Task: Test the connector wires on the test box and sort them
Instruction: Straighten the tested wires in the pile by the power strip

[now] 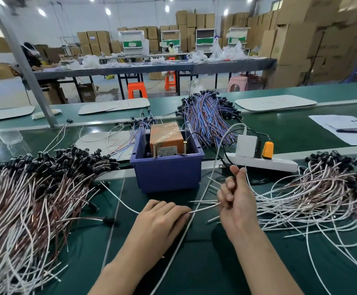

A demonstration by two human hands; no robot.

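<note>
1. Fingers [226, 188] of the right hand [237, 205] curled round a small bunch of white wires [207, 202], thumb raised; in front of the blue bin [169, 175] and a little to its right, lifted off the counter [194, 269].
2. Fingers [173, 209] of the left hand [160, 220] close together and bent down over a single white wire [204, 208], tips closed on it, thumb hidden; straight in front of the blue bin, low on the counter. Bare stretch of that wire spanning the gap to the right palm.
3. Green counter beneath the blue bin, spreading out on every side of it.
4. Large heap of brown-and-white connector wires [35, 199] left of the blue bin, black plug ends nearest it.
5. Second heap of white connector wires [322, 199] right of the blue bin, black plugs on the far side, loose ends trailing toward the right hand.
6. Bundle of blue-and-red wires [207, 118] behind the blue bin, slightly right, draped down toward its back wall.
7. Blue bin itself: upright, open at the top.
8. White power strip [279, 163] just right of the blue bin.
9. Orange test box [165, 137] inside the blue bin, wrapped in clear tape, two brass screws [185, 143] upright at its near edge.
10. Sheet of paper [343, 133] with a pen, well to the right of the blue bin and behind it.
11. White adapter [245, 145] and orange plug [267, 150] side by side on the strip, at the end nearer the blue bin.
</note>
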